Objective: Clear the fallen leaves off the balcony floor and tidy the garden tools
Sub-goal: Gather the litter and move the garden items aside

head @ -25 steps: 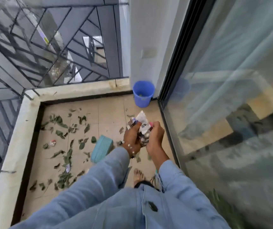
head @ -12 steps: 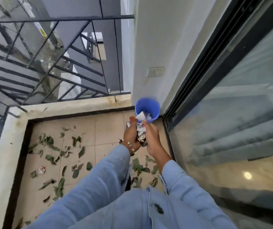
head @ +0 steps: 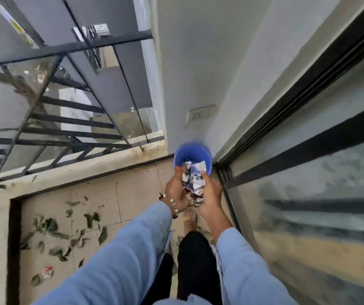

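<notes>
A crumpled wad of printed paper (head: 193, 179) is held between both my hands, just above the near rim of a blue bucket (head: 191, 153) that stands in the far corner of the balcony. My left hand (head: 176, 190), with a bead bracelet at the wrist, grips the wad from the left. My right hand (head: 209, 194) grips it from the right and below. Green fallen leaves (head: 51, 227) lie scattered over the beige floor tiles on the left. A small red and white scrap (head: 48, 271) lies among them.
A black metal railing (head: 66, 119) on a pale concrete curb (head: 71, 172) bounds the balcony at the far side and left. A glass sliding door (head: 308, 194) with black frame runs along the right. A wall socket (head: 199, 114) sits above the bucket. My bare foot (head: 190, 221) stands below my hands.
I have stepped closer to the corner and both hands have carried the paper wad forward to the bucket's rim. The teal object seen on the floor has left the view.
</notes>
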Available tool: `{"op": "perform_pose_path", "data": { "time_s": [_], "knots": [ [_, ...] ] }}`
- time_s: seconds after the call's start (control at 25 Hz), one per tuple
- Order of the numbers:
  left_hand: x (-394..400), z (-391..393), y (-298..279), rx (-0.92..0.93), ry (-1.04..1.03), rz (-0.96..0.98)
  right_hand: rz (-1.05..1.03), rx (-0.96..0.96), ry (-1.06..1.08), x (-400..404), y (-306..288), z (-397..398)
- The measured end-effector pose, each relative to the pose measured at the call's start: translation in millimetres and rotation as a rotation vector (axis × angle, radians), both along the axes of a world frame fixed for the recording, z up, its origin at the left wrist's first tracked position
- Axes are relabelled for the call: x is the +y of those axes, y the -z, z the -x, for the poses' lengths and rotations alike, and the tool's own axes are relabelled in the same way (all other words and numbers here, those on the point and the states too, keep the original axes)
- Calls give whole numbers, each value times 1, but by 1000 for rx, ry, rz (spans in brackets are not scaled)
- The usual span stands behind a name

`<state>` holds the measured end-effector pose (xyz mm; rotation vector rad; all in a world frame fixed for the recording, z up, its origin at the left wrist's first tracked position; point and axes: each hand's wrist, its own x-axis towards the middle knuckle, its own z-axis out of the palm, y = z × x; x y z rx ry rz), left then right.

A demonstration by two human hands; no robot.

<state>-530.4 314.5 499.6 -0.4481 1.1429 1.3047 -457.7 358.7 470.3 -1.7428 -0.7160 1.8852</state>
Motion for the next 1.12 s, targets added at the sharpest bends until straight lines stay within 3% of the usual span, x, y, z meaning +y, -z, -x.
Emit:
{"op": "perform_pose_path", "data": {
  "time_s": [0.16,0.4,0.6,0.76,0.96,1.12],
  "knots": [
    [47,25,75,106,95,166,57,-90,-57,62,74,18],
    [119,59,249,180,112,338,153,-282,-176,152,261,42],
    [142,74,338,338,333,411,207,-279,-291,183,336,57],
    [124,73,331,293,255,523,325,-216,-68,187,325,51],
    [99,74,250,193,167,541,275,-280,-184,169,251,50],
    [83,74,165,243,105,512,223,-210,-311,154,160,57]
  ]
}}
